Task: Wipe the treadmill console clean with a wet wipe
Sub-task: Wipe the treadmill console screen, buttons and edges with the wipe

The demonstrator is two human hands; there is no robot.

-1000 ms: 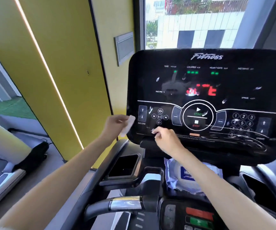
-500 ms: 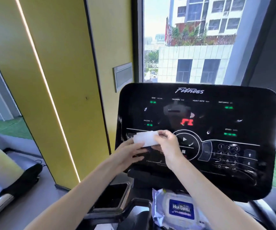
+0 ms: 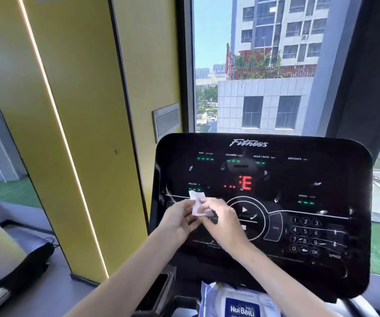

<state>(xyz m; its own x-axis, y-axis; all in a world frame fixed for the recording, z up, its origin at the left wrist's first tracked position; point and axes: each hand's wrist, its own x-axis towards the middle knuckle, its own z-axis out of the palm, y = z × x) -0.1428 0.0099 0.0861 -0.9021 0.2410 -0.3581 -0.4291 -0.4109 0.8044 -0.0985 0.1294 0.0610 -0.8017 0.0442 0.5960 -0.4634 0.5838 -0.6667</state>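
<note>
The black treadmill console [image 3: 298,179] fills the lower right of the view, with lit green and red readouts, a number pad and pale smears and specks across its glossy face. Both hands meet in front of its lower left part. My left hand [image 3: 179,219] and my right hand [image 3: 223,221] each pinch a small white wet wipe [image 3: 197,203], which is crumpled and folded between the fingers. The wipe's upper corner sticks up above my fingers, near the INCLINE readout.
A wet-wipe pack [image 3: 239,303] with a blue label lies in the tray below the console. A black cup holder [image 3: 154,291] sits at its left. A yellow wall [image 3: 81,110] stands at the left, a window [image 3: 253,65] behind, another machine [image 3: 5,271] at far left.
The view has tilted up, so the console sits lower in frame. My hands came together from apart; the wipe, first in my left hand alone, then spread flat, is now crumpled between both.
</note>
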